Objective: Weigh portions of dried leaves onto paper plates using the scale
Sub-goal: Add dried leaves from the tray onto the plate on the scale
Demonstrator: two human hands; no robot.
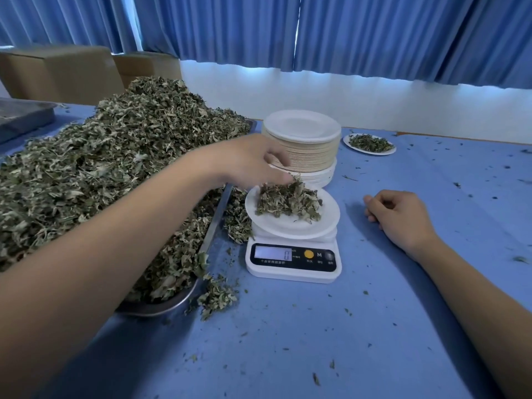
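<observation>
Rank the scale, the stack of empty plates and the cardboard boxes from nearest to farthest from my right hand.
1. Scale, just left of the right hand.
2. Stack of empty plates, behind the scale.
3. Cardboard boxes, back left, beyond the leaf pile.

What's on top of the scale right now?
A white paper plate holding a clump of dried leaves, the left hand just above them. The scale's platform is hidden under the plate.
</observation>
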